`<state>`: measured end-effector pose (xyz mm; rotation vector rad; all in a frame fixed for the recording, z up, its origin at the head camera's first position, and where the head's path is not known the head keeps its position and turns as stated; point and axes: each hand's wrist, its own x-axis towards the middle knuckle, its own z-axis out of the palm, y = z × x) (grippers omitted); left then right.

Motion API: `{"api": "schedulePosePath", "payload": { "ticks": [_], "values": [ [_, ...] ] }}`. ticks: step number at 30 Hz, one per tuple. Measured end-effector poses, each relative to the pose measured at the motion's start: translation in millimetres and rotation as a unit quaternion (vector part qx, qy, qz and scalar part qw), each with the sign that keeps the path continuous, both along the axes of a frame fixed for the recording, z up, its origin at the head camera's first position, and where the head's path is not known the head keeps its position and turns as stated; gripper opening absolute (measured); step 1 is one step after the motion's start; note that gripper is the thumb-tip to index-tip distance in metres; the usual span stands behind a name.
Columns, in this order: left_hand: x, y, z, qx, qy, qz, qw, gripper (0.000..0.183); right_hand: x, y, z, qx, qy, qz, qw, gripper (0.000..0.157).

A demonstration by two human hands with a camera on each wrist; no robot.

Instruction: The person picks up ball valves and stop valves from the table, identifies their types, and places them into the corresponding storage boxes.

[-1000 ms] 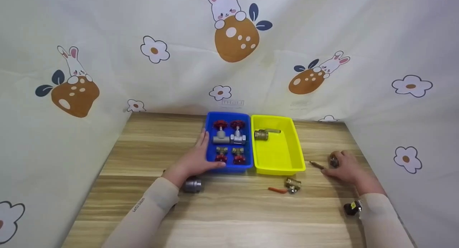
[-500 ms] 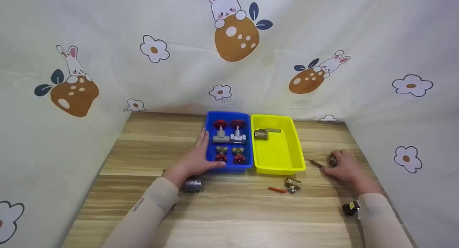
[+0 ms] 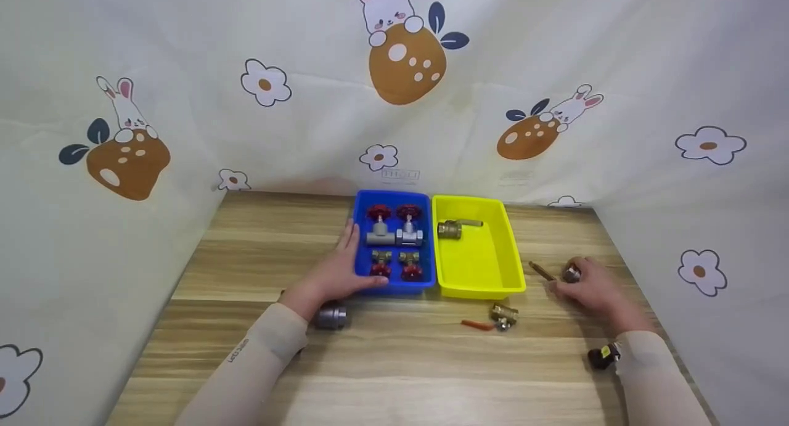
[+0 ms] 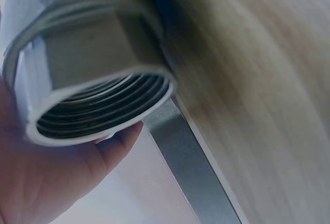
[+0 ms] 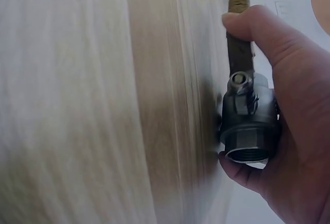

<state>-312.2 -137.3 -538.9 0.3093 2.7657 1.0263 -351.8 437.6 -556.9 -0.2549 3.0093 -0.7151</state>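
Gripping a lever valve (image 3: 572, 272) at the right of the counter (image 3: 400, 364)

Head view: the right hand (image 3: 588, 287) holds the lever valve to the right of the yellow tray (image 3: 474, 262), apart from it. A brass valve (image 3: 449, 230) lies in that tray; an orange-handled valve (image 3: 504, 315) lies just in front. The left hand (image 3: 336, 275) rests against the blue tray (image 3: 394, 195), its grip wide, holding no valve.

Left wrist view: a threaded grey fitting (image 4: 98, 54) looms before the left hand; whether they touch, I cannot tell.

Right wrist view: the right grip is narrow around the lever valve, thumb on its lever (image 5: 240, 56). The step in hand seems to be securing it; the next move, likely a lift, would call for steadying that lever.
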Motion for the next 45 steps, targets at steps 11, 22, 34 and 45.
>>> {"api": "schedulePosePath", "payload": {
  "ticks": [11, 22, 34, 45],
  "values": [
    [0.4, -0.3, 0.9, 0.009, 0.009, -0.012, 0.9998, 0.149, 1.1, 1.7, 1.9, -0.05, -0.032, -0.007, 0.998, 0.051],
    [-0.4, 0.3, -0.7, 0.02, 0.008, -0.008, 0.9997, 0.148, 1.1, 4.0, -1.1, -0.052, -0.031, -0.021, 0.998, 0.048],
    [0.3, 0.0, 0.4, 0.004, 0.006, -0.004, 1.0, 0.148, 2.0, 4.8, -0.3, -0.054, -0.028, -0.02, 0.998, 0.056],
    [0.6, -0.1, -0.4, -0.005, 0.018, -0.01, 0.9998, 0.143, 4.6, 3.5, 5.3, -0.068, -0.034, -0.006, 0.997, 0.053]
  ]
}}
